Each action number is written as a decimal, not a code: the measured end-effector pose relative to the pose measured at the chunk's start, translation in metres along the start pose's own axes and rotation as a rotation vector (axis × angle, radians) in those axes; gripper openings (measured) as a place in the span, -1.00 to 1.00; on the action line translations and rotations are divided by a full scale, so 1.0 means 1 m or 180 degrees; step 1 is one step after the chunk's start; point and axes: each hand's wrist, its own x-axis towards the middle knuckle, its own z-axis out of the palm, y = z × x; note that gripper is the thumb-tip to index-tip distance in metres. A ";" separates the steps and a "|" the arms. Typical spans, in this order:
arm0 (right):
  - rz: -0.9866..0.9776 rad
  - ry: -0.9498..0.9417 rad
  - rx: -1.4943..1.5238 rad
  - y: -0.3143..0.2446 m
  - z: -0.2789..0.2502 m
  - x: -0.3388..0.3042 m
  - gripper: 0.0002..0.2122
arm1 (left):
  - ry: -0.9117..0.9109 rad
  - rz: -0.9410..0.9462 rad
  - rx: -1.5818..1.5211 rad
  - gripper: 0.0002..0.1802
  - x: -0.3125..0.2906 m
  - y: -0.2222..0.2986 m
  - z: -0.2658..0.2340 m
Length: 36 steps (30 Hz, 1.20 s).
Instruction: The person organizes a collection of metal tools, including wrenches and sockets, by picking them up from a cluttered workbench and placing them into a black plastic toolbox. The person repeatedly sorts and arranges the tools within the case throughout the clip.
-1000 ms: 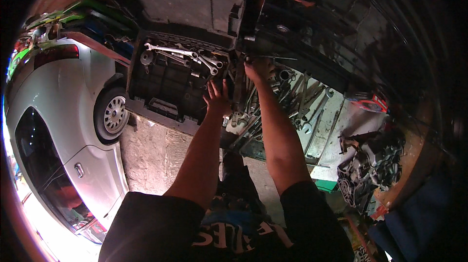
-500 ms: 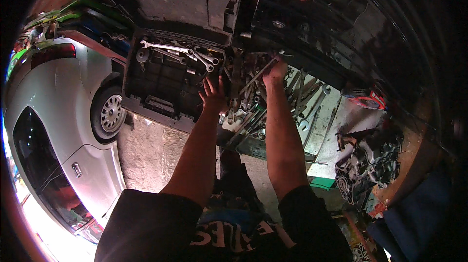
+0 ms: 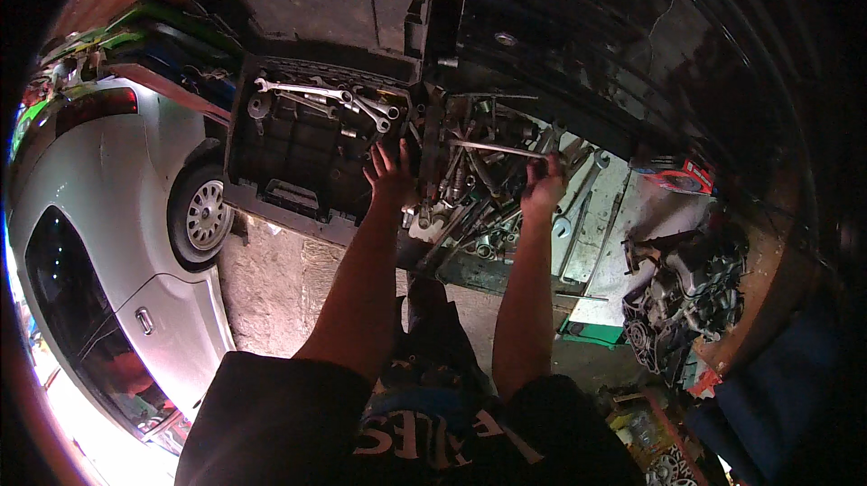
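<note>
My right hand (image 3: 544, 188) is closed on one end of a long slim metal bar (image 3: 495, 148), whose other end points left over a pile of loose tools (image 3: 470, 201). The exact kind of bar cannot be made out. My left hand (image 3: 392, 181) rests with spread fingers at the right side of an open black tool case (image 3: 298, 156), holding nothing. Inside the case lie shiny combination wrenches (image 3: 302, 88) and a few small metal pieces. Several more spanners lie right of the pile, one open-ended spanner (image 3: 562, 228) near my right wrist.
The case's raised lid (image 3: 334, 12) stands at the back. A silver car (image 3: 135, 188) is parked on the left. To the right are a red-and-black box (image 3: 675, 176) and a greasy metal engine part (image 3: 691, 292). A dark panel (image 3: 578, 61) borders the tools behind.
My right hand has moved right and toward me, and the bar in it has swung from a steep slant to nearly level. My left hand stays at the case, fingers spread.
</note>
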 end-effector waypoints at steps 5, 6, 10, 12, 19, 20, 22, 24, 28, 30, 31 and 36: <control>0.0409 -0.1342 -0.0940 -0.026 -0.040 0.010 -0.79 | 0.0104 -0.0156 0.0221 0.24 0.008 -0.014 0.017; 0.0213 -0.1731 -0.1417 -0.021 -0.045 0.012 -0.78 | 0.0047 -0.0163 0.0198 0.24 0.008 -0.013 0.018; -0.0414 -0.2346 -0.2245 -0.017 -0.019 0.006 -0.68 | 0.0036 -0.0081 0.0180 0.25 0.003 -0.008 0.009; -0.0563 -0.2353 -0.2821 -0.034 0.000 0.005 -0.66 | 0.0062 -0.0066 0.0142 0.24 0.004 -0.011 0.010; -0.0535 -0.1428 -0.2507 -0.084 0.016 -0.027 -0.72 | 0.0758 -0.0070 0.0142 0.18 0.011 -0.018 0.036; -0.0569 -0.1613 -0.2185 -0.082 0.020 -0.037 -0.70 | 0.0912 -0.0234 0.0179 0.21 0.009 -0.028 0.047; -0.0491 -0.1692 -0.2041 -0.067 0.005 -0.044 -0.68 | 0.0856 -0.0157 -0.0001 0.24 0.006 -0.017 0.038; -0.0240 -0.1609 -0.2263 -0.055 -0.006 -0.058 -0.67 | 0.0329 -0.0044 -0.0210 0.26 -0.006 0.000 0.001; 0.0074 -0.1672 -0.2314 -0.070 -0.001 -0.080 -0.64 | -0.0489 -0.0165 -0.0128 0.31 -0.014 0.001 -0.025; -0.0100 -0.1719 -0.2373 -0.077 0.004 -0.088 -0.63 | -0.0585 -0.0177 -0.0158 0.33 -0.017 -0.006 -0.026; -0.0252 -0.1623 -0.2508 -0.081 0.007 -0.089 -0.62 | -0.0594 -0.0110 -0.0206 0.32 -0.015 -0.002 -0.028; -0.0373 -0.1614 -0.2331 -0.107 0.032 -0.098 -0.62 | -0.0450 0.0100 -0.0572 0.26 -0.012 -0.019 -0.023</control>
